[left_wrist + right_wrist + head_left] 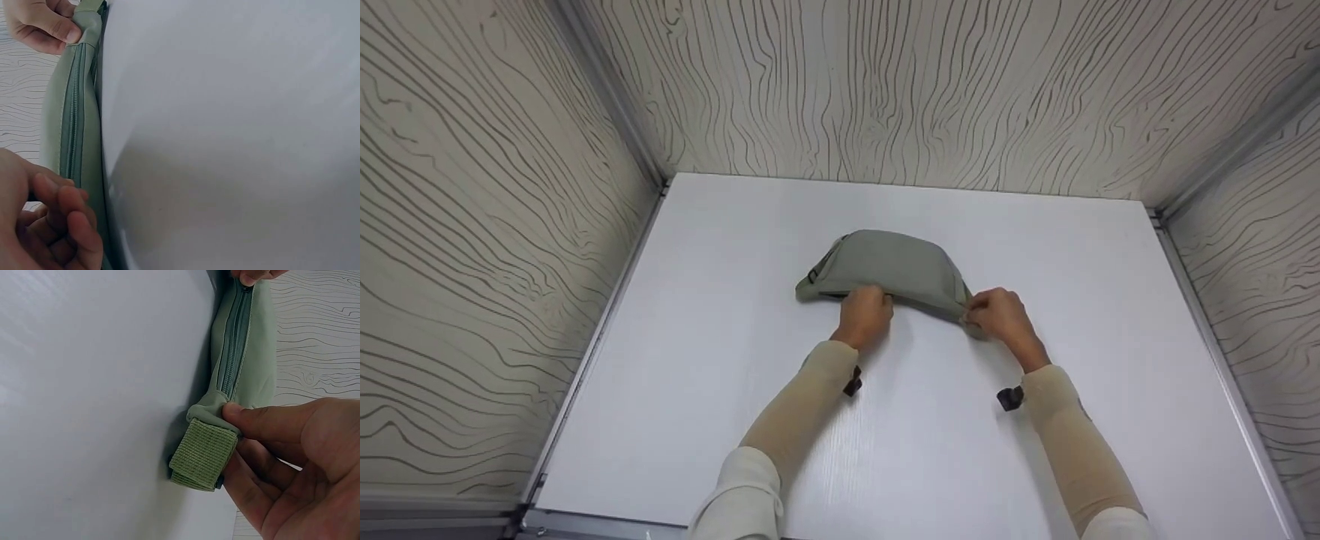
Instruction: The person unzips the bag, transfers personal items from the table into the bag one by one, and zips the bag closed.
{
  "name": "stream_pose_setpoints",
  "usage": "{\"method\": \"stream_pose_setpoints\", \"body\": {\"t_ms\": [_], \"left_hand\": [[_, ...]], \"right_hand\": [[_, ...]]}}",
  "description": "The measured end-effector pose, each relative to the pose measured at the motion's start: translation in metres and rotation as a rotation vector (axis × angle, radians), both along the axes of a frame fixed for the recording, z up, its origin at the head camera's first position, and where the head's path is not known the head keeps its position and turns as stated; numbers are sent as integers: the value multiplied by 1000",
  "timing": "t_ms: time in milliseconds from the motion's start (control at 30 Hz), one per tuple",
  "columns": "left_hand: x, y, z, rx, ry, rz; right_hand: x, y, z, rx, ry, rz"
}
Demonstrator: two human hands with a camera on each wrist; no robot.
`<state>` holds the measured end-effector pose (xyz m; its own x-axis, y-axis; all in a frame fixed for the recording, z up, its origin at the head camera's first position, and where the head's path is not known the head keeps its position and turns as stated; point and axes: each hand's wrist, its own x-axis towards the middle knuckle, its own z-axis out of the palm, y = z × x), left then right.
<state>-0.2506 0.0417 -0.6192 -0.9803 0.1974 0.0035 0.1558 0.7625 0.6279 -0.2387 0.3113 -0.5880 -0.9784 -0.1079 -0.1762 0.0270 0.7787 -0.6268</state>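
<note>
A sage-green waist bag (892,262) lies on the white table, its zipped edge facing the person. With curled fingers, my left hand (865,316) pinches the zipper at its dark slider (246,288), near the middle of that edge. My right hand (1003,315) grips the bag's right end between thumb and fingers, beside the folded green webbing strap (203,453). Between both hands the zipper teeth (232,360) run joined in the right wrist view. A dark slit shows along the edge left of my left hand. My left fingertips partly hide the pull.
The white tabletop (720,315) has metal rails along its sides. Wood-patterned panels (885,90) rise at the back, left and right. A black buckle (813,275) sits at the bag's left end. Small black devices (1009,398) are strapped at both wrists.
</note>
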Motion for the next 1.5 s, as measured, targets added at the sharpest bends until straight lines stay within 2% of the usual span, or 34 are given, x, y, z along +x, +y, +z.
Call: {"method": "stream_pose_setpoints", "body": {"t_ms": [200, 467, 767, 1200, 1433, 1500], "left_hand": [[2, 0, 1, -3, 21, 6], [4, -2, -3, 18, 8, 12], [4, -6, 0, 3, 17, 11], [3, -10, -5, 91, -44, 56], [1, -13, -5, 62, 20, 57], [1, -15, -5, 73, 16, 60]], "right_hand": [[1, 2, -1, -8, 0, 1], [1, 1, -3, 8, 1, -15], [2, 0, -2, -13, 8, -15], [1, -1, -3, 4, 16, -13], [1, -1, -2, 3, 42, -9], [2, -1, -2, 2, 39, -10]]}}
